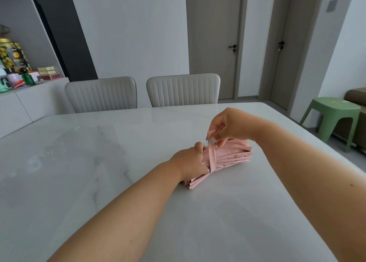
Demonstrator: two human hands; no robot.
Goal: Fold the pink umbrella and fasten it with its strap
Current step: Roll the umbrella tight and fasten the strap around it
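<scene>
Tabletop [83,162]: pale marble look, glossy, prob slick under fabric.

L hand [189,160] is gripping the pink umbrella [231,155] round its near/left part, fingers curled over the bundle, thumb up against the strap. It's pinning the bundle down on the tabletop, roughly centre of the surface, a bit right of mid-view.

Umbrella is lying on its side, canopy already gathered into flat pleats, narrow end toward the camera, wider pleated end away to the right. Handle/shaft not visible, hidden under fabric or the hand.

Strap [213,158]: thin pink band, running up across the bundle from the near edge. Looks taut but not yet fastened.

R hand [225,126] is pinching the free strap tip between thumb and forefinger, just above the bundle; other fingers are loosely curled, touching the top fabric. Small pale patch near the tip, poss. a fastener; can't tell which type.

Handling, my read:
- light, compact; one hand is enough to hold it.
- fabric soft, thin, likely slippery; pleats will be springing open if grip loosens.
- core prob stiff (ribs/shaft), so squeeze round the middle, not the loose pleat ends.
- strap is floppy; hold it close to the tip, keep tension while wrapping.
- risk: bundle sliding on the glossy tabletop, so L hand needs to be pressing down.
</scene>
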